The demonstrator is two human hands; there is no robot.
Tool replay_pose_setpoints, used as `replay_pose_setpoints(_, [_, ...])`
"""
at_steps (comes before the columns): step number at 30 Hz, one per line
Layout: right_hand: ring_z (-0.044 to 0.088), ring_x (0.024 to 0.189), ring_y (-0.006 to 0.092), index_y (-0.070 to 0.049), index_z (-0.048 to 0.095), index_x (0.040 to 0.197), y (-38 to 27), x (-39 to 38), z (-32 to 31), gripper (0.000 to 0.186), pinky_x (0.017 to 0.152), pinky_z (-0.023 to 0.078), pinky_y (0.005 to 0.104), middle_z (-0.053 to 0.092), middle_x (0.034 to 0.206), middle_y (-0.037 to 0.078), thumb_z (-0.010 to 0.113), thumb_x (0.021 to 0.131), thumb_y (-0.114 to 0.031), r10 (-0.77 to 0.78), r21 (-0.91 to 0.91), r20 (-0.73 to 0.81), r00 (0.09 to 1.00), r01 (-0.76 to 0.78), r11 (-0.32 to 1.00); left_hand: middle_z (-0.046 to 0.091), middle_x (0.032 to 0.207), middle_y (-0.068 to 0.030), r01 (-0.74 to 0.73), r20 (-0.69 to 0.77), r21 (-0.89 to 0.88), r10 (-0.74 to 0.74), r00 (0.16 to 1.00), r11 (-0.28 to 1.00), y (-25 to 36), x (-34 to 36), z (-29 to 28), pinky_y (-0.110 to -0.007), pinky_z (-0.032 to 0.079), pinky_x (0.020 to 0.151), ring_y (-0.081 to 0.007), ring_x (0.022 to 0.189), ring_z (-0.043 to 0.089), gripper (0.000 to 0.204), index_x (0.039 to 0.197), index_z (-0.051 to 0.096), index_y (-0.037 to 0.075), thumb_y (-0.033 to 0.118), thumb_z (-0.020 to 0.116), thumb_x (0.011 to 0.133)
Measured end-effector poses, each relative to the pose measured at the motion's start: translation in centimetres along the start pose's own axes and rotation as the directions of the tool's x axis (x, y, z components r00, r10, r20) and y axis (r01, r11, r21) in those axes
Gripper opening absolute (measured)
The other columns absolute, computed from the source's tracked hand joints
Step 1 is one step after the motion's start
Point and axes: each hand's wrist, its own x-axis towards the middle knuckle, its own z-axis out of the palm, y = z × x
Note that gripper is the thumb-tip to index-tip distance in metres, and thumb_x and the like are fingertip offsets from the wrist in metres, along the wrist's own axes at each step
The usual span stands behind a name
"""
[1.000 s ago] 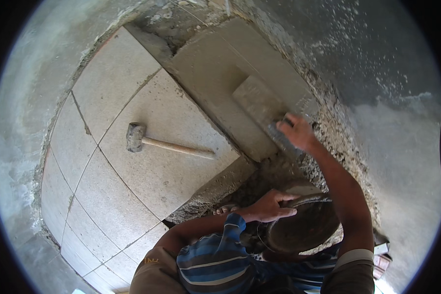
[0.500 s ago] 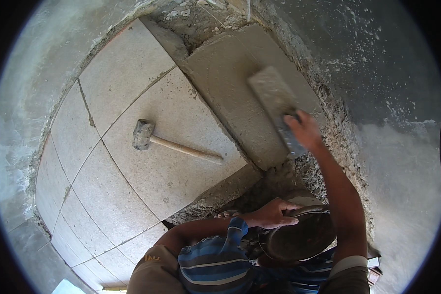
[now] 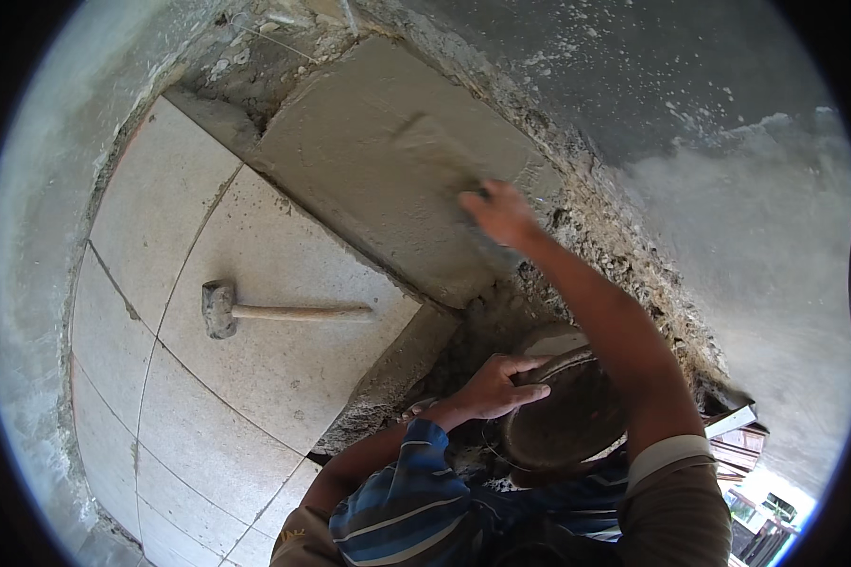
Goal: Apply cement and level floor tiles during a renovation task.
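Note:
My right hand (image 3: 504, 215) is wrapped around the handle of a flat rectangular trowel (image 3: 433, 142). The trowel, smeared by motion, lies against a smooth grey bed of wet mortar (image 3: 336, 123). Lower down, my left hand (image 3: 492, 387) grips the rim of a dark round bucket (image 3: 567, 420), fingers and thumb at its edge. The bucket is tilted, and its bottom is in shadow. A mallet (image 3: 219, 308) with a black head and wooden handle rests on a pale floor tile (image 3: 293, 369), left of the mortar and out of my hands.
Several laid tiles (image 3: 151, 180) spread out to the left. Rough broken concrete (image 3: 615, 227) edges the mortar on the right, below a grey wall (image 3: 728, 208). Rubble and a string (image 3: 274, 42) are at the far end. Reddish slatted pieces (image 3: 738, 444) show at lower right.
The whole view has turned, so tiles, mallet and mortar appear farther left. My right hand has slid the trowel slightly toward the tiles. My left hand stays on the bucket's rim.

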Motion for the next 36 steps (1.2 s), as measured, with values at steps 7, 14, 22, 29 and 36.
replay_pose_setpoints(7, [0.071, 0.087, 0.0302, -0.003, 0.07, 0.105, 12.2, -6.9, -7.7, 0.042, 0.081, 0.054, 0.0457, 0.072, 0.093, 0.024, 0.061, 0.096, -0.043, -0.078, 0.046, -0.191, 0.978, 0.089, 0.995, 0.065, 0.074, -0.0022, -0.005, -0.009, -0.028, 0.005, 1.0, 1.0, -0.3, 0.0, 0.2, -0.026, 0.05, 0.06, -0.0049, 0.06, 0.058, 0.055, 0.141, 0.058, 0.002, 0.022, 0.074, 0.093])
replay_pose_setpoints(14, [0.068, 0.097, 0.041, -0.004, 0.061, 0.114, 1.8, -0.3, -4.3, 0.05, 0.084, 0.052, 0.0504, 0.07, 0.102, 0.023, 0.057, 0.096, -0.05, -0.164, 0.007, -0.186, 0.969, 0.168, 0.986, 0.071, 0.085, -0.0066, -0.196, -0.067, 0.093, 0.203, 0.977, 0.976, -1.6, 0.0, 0.4, -0.028, 0.052, 0.066, -0.0072, 0.064, 0.06, 0.055, 0.139, 0.06, 0.002, 0.025, 0.075, 0.092])
replay_pose_setpoints(22, [0.06, 0.125, 0.038, -0.008, 0.05, 0.143, -6.5, 4.1, -3.6, 0.06, 0.103, 0.049, 0.0493, 0.062, 0.134, 0.023, 0.049, 0.1, -0.049, -0.106, -0.045, 0.031, 0.994, 0.107, 0.993, 0.063, 0.073, -0.0013, 0.072, -0.002, 0.008, -0.072, 0.997, 0.997, 0.5, -0.1, -0.1, -0.026, 0.048, 0.059, -0.0056, 0.06, 0.057, 0.053, 0.141, 0.06, 0.005, 0.02, 0.075, 0.092])
replay_pose_setpoints(29, [0.071, 0.1, 0.0359, -0.018, 0.055, 0.14, 13.3, -5.4, -7.7, 0.053, 0.087, 0.056, 0.0485, 0.072, 0.109, 0.023, 0.052, 0.1, -0.051, 0.074, -0.131, -0.063, 0.995, -0.081, 0.988, 0.063, 0.076, 0.0011, 0.134, 0.034, -0.021, -0.133, 0.991, 0.991, 1.2, 0.0, 0.0, -0.024, 0.048, 0.06, -0.0041, 0.062, 0.056, 0.052, 0.14, 0.06, 0.004, 0.018, 0.076, 0.092])
replay_pose_setpoints(36, [0.071, 0.099, 0.0365, -0.018, 0.059, 0.137, 18.6, -9.5, -8.6, 0.053, 0.089, 0.055, 0.0474, 0.072, 0.107, 0.023, 0.057, 0.097, -0.052, -0.08, -0.017, -0.177, 0.981, 0.078, 0.997, 0.062, 0.08, 0.002, 0.137, -0.002, 0.017, -0.137, 0.991, 0.99, 0.7, -0.4, 0.2, -0.024, 0.048, 0.066, -0.0045, 0.069, 0.056, 0.052, 0.138, 0.062, 0.003, 0.014, 0.078, 0.089])
